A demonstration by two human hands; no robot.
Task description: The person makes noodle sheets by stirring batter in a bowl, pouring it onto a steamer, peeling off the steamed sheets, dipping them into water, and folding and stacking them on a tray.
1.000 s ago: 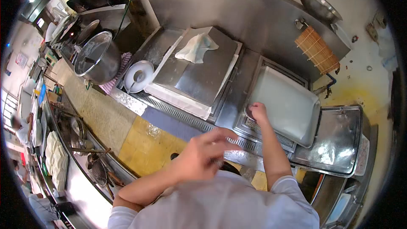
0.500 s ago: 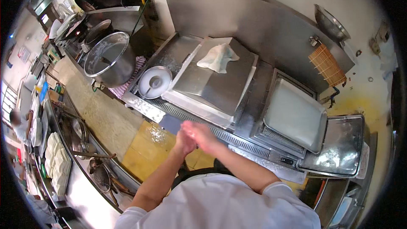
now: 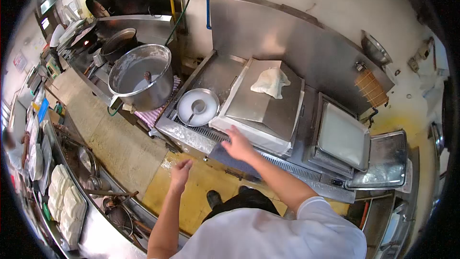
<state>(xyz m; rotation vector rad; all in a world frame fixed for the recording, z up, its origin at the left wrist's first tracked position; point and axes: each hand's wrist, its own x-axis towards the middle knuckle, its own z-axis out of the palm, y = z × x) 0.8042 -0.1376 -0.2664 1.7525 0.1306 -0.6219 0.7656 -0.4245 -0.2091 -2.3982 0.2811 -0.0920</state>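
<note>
My right hand [image 3: 236, 144] reaches over the front edge of the steel counter, fingers spread and holding nothing. It is nearest to the metal hood-shaped cover [image 3: 261, 110], on which a crumpled white cloth [image 3: 270, 82] lies. Lower and to the left, my left hand [image 3: 180, 174] hangs above the yellow floor, empty, its fingers loosely bent. Beyond the hands stands a round metal bowl [image 3: 211, 117] of white liquid with a ladle [image 3: 198, 107] in it. Farther left is a large metal pot [image 3: 165, 79], also with whitish contents and a handle sticking up.
On the right, a shallow tray [image 3: 342, 136] of smooth white stuff sits beside an oily dark tray [image 3: 378, 160]. A striped cloth [image 3: 155, 112] lies under the pot. At the left, a counter holds white folded pieces [image 3: 64, 206]; people stand farther back.
My hands were pressed together and have come apart. The right has moved forward toward the cover, the left to the left. The view has shifted, bringing more of the bowl and pot in.
</note>
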